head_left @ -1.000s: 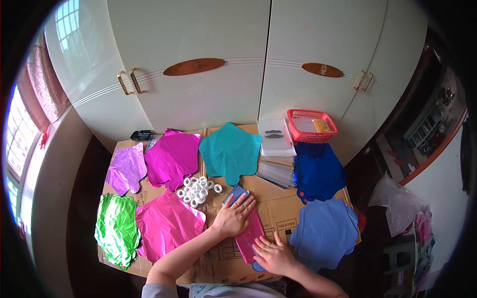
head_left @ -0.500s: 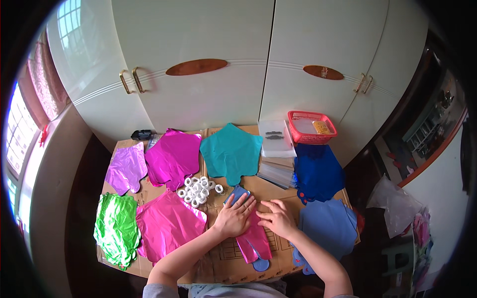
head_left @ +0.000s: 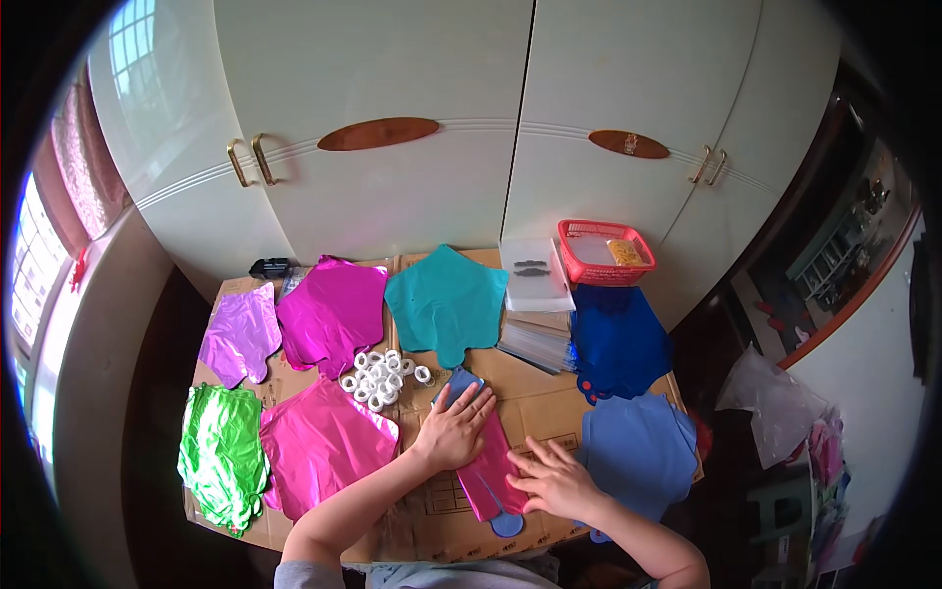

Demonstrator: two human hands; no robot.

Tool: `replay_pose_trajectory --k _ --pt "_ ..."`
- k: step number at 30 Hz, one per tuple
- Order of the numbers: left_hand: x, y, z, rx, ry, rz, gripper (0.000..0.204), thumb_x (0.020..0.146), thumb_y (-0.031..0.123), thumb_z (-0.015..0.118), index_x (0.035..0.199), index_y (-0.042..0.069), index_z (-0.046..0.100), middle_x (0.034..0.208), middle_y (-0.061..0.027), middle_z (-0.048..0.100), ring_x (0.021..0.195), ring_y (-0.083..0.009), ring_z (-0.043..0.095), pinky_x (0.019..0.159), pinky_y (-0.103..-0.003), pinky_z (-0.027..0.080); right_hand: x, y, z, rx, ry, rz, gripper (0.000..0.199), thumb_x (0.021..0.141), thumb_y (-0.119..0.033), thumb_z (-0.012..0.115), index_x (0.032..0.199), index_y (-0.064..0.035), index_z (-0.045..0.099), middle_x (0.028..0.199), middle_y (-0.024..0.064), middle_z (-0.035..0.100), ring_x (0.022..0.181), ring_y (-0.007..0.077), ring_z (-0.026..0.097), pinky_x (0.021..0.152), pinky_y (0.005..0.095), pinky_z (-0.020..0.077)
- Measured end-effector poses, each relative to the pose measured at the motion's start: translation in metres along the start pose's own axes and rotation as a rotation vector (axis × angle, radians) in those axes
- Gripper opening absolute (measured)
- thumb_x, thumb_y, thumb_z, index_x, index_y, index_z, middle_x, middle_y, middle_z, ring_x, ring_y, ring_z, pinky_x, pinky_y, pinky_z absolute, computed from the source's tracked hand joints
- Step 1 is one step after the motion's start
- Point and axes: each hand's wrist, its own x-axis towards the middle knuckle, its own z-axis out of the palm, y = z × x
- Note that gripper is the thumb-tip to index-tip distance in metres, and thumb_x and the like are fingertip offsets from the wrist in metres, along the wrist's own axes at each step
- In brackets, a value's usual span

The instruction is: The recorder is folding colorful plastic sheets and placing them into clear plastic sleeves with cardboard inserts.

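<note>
A folded strip of pink and blue foil balloons lies in front of me on the cardboard, slanting toward the near edge. A blue rounded tab pokes out at its near end, and a blue corner shows at the far end. My left hand presses flat on the far part, fingers straight and pointing up and right. My right hand rests with spread fingers along the right side of the near part, fingertips touching the pink foil. Neither hand grips anything.
Flat star-shaped foil balloons surround the work: teal, magenta, pink, lilac, green, dark blue and light blue. White ribbon rolls, clear bags and a red basket also lie there.
My right hand has slid toward me along the folded balloons, from beside the left hand to their near part. My left hand stays pressed on the far part. The whole view has shifted slightly.
</note>
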Motion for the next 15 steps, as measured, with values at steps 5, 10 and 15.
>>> replay_pose_trajectory --k 5,10,15 --pt "0.002 0.000 0.002 0.003 0.009 0.005 0.065 0.085 0.034 0.048 0.142 0.006 0.036 0.148 -0.0068 0.035 0.141 -0.0242 0.025 0.113 -0.053 0.014 0.003 -0.006 0.006 0.090 0.010 -0.108 0.039 0.078 -0.025 0.068 0.111 -0.0051 0.064 0.120 0.0087 0.061 0.122 0.0259 0.050 0.108 0.0428 0.0340" --pt "0.001 0.000 0.006 -0.009 0.058 0.005 0.063 0.084 0.033 0.048 0.141 0.006 0.038 0.146 -0.0070 0.038 0.140 -0.0245 0.026 0.113 -0.053 0.014 0.038 -0.040 0.024 0.038 0.268 0.190 0.019 0.082 -0.020 0.064 0.094 -0.0047 0.061 0.072 0.0069 0.061 0.078 0.0214 0.062 0.075 0.0381 0.0507" --pt "0.002 0.000 0.000 0.004 0.078 0.004 0.063 0.083 0.033 0.049 0.139 0.006 0.040 0.143 -0.0064 0.042 0.139 -0.0258 0.028 0.113 -0.053 0.015 0.038 -0.045 0.045 -0.072 0.383 0.173 0.015 0.077 -0.011 0.056 0.090 -0.0046 0.056 0.088 0.0091 0.053 0.087 0.0220 0.055 0.075 0.0337 0.0494"
